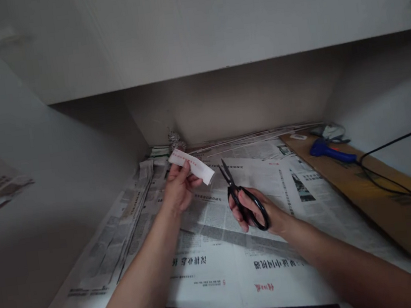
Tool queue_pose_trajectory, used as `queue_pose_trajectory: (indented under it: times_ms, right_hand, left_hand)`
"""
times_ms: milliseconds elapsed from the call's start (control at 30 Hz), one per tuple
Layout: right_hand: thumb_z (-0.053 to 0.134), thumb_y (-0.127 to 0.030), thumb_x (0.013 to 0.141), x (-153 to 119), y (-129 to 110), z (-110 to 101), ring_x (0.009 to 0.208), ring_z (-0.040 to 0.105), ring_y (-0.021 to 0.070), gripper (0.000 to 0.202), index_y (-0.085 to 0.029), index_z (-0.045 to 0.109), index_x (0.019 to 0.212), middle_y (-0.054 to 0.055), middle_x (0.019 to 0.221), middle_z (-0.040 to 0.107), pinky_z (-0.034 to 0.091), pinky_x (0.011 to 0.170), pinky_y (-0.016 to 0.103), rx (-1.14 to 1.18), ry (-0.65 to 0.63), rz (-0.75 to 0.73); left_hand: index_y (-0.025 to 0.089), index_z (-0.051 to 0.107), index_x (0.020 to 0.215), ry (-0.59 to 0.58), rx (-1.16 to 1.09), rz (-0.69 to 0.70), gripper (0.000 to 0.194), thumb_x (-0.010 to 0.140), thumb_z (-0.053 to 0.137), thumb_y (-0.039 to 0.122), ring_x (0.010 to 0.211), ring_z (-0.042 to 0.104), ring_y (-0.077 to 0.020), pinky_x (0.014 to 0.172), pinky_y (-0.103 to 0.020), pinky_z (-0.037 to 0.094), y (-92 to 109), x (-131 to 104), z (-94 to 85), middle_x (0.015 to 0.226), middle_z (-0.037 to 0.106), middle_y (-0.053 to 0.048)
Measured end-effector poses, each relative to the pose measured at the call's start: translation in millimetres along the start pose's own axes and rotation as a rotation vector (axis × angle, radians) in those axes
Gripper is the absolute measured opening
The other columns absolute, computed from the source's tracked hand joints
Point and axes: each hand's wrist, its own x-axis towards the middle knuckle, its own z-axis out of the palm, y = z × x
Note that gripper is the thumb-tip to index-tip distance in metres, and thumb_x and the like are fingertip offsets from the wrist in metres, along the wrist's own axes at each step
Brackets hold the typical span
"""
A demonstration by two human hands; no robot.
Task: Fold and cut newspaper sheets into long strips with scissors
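Note:
Between the thumb and fingers of my left hand (180, 186) is a strip of white paper (202, 170) with red print near its upper left end. The strip slants down to the right above the newspaper (217, 252). My right hand (253, 210) grips a pair of black-handled scissors (233, 183), fingers in the loops. Their blades are slightly parted and point up and to the left, a small gap away from the strip's right end.
Cut newspaper strips (135, 222) lie along the left wall. Thin paper rods (256, 137) and a crumpled bundle (176, 140) rest at the back. On the right, cardboard (376, 203) bears a blue-handled tool (332, 152) with a black cord (387, 144). A white cabinet (212, 23) overhangs the surface.

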Motion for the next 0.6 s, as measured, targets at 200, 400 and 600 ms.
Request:
queue_pose_trajectory:
  times_ms: [200,400,600]
  right_hand:
    - [0.050,-0.076,0.091,-7.0,1.5,3.0,0.053,0.057,0.0107,0.059,-0.018,0.059,0.093,0.000,0.070,0.060,0.041,0.051,0.023,-0.107,-0.128,-0.016]
    - [0.050,-0.074,0.093,-9.6,0.8,5.7,0.054,0.057,0.0100,0.057,-0.018,0.058,0.095,0.000,0.071,0.059,0.041,0.051,0.024,-0.104,-0.184,-0.036]
    - [0.055,-0.076,0.088,-8.7,0.7,8.2,0.054,0.059,0.0106,0.058,-0.018,0.057,0.091,0.001,0.072,0.060,0.037,0.050,0.024,-0.031,-0.158,0.062]
  left_hand:
    - [0.024,0.064,0.121,0.167,-0.064,-0.068,0.033,0.089,0.072,0.019,0.050,0.065,-0.0044,0.042,-0.010,0.052,5.1,5.1,-0.7,0.090,0.076,0.003]
    - [0.023,0.064,0.121,0.152,-0.065,-0.102,0.032,0.090,0.070,0.015,0.052,0.067,-0.0058,0.041,-0.011,0.053,5.7,1.4,5.1,0.091,0.076,0.003]
    - [0.024,0.061,0.125,0.074,-0.046,-0.110,0.040,0.087,0.073,0.017,0.053,0.068,-0.0075,0.040,-0.012,0.054,2.6,-2.1,5.9,0.096,0.077,0.001]
